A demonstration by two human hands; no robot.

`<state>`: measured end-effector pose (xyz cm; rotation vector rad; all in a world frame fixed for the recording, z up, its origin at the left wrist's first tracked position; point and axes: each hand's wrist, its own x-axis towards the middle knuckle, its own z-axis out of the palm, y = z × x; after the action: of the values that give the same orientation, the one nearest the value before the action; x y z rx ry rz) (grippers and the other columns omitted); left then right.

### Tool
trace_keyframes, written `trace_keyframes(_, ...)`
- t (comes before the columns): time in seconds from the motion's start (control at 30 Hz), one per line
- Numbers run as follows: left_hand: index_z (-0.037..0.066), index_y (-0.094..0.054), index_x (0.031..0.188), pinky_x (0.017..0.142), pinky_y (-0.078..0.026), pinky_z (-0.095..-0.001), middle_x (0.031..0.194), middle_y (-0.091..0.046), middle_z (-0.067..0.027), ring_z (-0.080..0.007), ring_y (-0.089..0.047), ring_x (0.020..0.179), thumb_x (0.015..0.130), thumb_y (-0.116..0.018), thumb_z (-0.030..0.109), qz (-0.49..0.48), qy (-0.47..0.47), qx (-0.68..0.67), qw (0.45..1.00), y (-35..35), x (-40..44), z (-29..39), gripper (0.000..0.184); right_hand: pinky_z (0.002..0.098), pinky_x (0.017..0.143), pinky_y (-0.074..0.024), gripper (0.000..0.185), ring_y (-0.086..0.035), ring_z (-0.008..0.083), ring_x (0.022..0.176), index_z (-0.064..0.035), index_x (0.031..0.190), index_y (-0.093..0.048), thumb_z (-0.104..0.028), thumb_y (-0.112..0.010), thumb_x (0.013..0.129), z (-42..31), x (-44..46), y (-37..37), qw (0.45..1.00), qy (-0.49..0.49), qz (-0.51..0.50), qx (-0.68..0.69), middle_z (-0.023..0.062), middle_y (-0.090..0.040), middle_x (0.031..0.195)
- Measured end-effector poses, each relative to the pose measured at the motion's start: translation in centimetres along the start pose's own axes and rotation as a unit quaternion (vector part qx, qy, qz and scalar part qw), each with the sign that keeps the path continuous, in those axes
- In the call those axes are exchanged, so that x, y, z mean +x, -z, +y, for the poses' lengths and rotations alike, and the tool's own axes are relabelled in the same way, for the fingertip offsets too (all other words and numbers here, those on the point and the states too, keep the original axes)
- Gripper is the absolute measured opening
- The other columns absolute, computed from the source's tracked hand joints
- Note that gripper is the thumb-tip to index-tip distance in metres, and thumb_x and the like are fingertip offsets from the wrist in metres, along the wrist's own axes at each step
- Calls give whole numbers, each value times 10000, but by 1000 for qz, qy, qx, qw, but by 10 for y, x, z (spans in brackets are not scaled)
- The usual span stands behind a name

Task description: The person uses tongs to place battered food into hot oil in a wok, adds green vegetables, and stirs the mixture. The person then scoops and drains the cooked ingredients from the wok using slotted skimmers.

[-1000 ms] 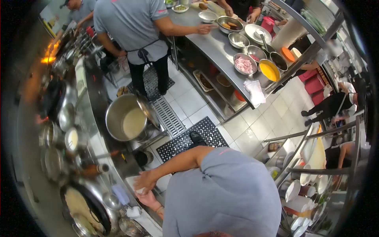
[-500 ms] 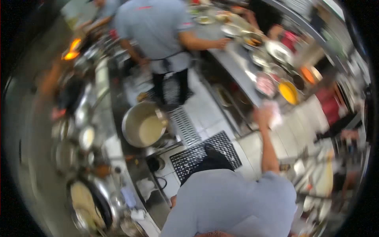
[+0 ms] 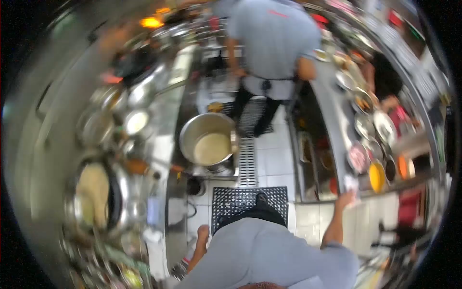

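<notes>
At the near corner of the steel table, my right hand (image 3: 344,199) grips a white cloth (image 3: 352,185); blur softens its fingers. A bowl of pink meat (image 3: 357,157) and a container of yellow liquid (image 3: 377,176) stand just beyond the cloth. My left hand (image 3: 203,233) is low beside the stove counter, its fingers smeared by motion, with nothing visible in it. Ahead of it stands a large steel pot (image 3: 208,139) of pale liquid.
A co-worker in a grey shirt (image 3: 274,38) stands ahead in the aisle. Under my feet is a black perforated mat (image 3: 226,200), beyond it a floor grate (image 3: 247,161). At left are a wok (image 3: 115,192) and several pans; a flame (image 3: 151,22) burns farther off.
My hands, together at the left counter earlier, are now apart; the right one has crossed to the cloth at the table. The view has turned, and the co-worker's outstretched arm has drawn back.
</notes>
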<state>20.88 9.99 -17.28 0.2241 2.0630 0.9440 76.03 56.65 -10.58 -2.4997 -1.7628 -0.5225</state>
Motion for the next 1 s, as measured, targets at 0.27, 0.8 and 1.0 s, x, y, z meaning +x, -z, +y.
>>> trace_keyframes(0.27,66,-576,877,417,-397,-288,711,-509,-42,-164,-504,542,795,-498,216,-59,46,-85,994,1,5,52,188,422,780,-461,259,-606,352,883,-6,981,-606,-177,-624,788,-115,-77,149,917,16,-140,372,210,-632,890)
trace_keyframes(0.8,6,-607,764,641,-438,-331,660,-569,-65,-196,-558,661,851,-478,217,-31,-270,127,954,4,107,-46,262,610,996,-251,469,-311,352,1277,-108,1280,-433,-247,-556,849,-9,-27,132,993,74,-40,78,109,-375,1374)
trace_keyframes(1.0,-2,-615,787,654,-441,-331,676,-579,-83,-198,-561,680,851,-477,218,-78,-118,210,967,7,69,-21,267,611,1019,-203,512,-241,360,1323,-118,1342,-368,-318,-489,886,-2,-16,132,980,94,-71,158,118,-287,1433)
